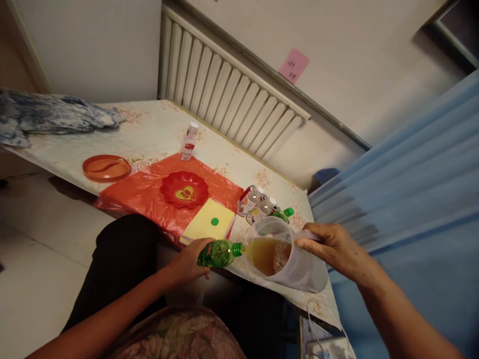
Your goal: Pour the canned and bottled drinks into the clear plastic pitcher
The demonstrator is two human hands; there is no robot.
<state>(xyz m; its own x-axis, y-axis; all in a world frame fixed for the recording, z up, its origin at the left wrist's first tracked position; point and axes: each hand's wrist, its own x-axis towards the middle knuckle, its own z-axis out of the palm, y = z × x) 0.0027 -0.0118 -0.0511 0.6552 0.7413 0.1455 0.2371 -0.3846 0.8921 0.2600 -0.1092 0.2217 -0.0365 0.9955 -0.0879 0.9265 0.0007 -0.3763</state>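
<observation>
Translucent pitcher (301,269), tilted over the edge of the flower-patterned table (239,164), its round mouth facing the seated person's left. Contents: an amber-brown liquid (264,254), with pale froth (280,255) gathered on the side towards the handle. The right hand (331,244) grips that handle, fingers curled round it and thumb laid along it. The left hand (192,259) is closed about the lower part of a green bottle (217,253), held nearly level beside the pitcher. The bottle is clear green plastic, narrowing to a bright green neck, which points at the pitcher's rim; from here I cannot tell whether the two touch, nor how much the bottle contains.

Other containers: behind the pitcher, clear containers (258,212) with white caps and coloured labels stand together, next to a green-capped bottle (286,213) partly hidden by the pitcher. Farther off, a small clear bottle (189,142) with white cap and red label. A scalloped red dish (202,192), a yellow heart printed on its base, rests on red plastic sheeting (136,199); an orange round tray (112,174) lies to its left. A green disc (214,222) sits on a yellow pad (202,227).
</observation>
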